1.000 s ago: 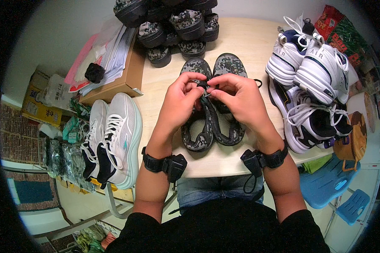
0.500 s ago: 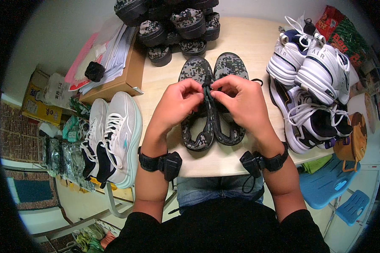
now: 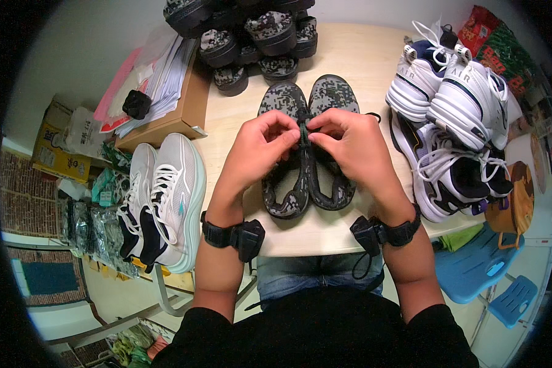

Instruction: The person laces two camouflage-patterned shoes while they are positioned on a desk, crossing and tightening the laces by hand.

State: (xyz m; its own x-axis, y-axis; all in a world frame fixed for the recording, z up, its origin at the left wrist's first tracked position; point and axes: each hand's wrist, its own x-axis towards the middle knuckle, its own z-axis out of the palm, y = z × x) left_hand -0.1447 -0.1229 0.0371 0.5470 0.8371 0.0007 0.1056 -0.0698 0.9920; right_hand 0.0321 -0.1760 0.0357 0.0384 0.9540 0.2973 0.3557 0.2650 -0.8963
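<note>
A pair of grey-and-black camouflage shoes, the left shoe [image 3: 283, 98] and the right shoe [image 3: 333, 92], stands side by side on the table with toes pointing away from me. Dark shoelaces [image 3: 304, 116] bunch between them at the inner sides. Over the left shoe, my left hand [image 3: 260, 144] is closed in a pinch at the laces. My right hand [image 3: 352, 141] mirrors it over the right shoe, thumb and forefinger pinching a lace close by. The fingers partly hide the lace ends and the shoes' middles.
White sneakers [image 3: 466, 101] rest on black-and-white sneakers [image 3: 444, 165] at right. Pale running shoes [image 3: 175, 202] stand at the left edge. Behind are stacked camouflage shoes [image 3: 270, 30] and a cardboard box [image 3: 181, 113] under papers. A blue chair [image 3: 475, 264] stands right of the table [image 3: 300, 242].
Both hands stay at the laces with only slight finger movement. The left fingertips have shifted a little toward the right hand. The shoes have hardly moved.
</note>
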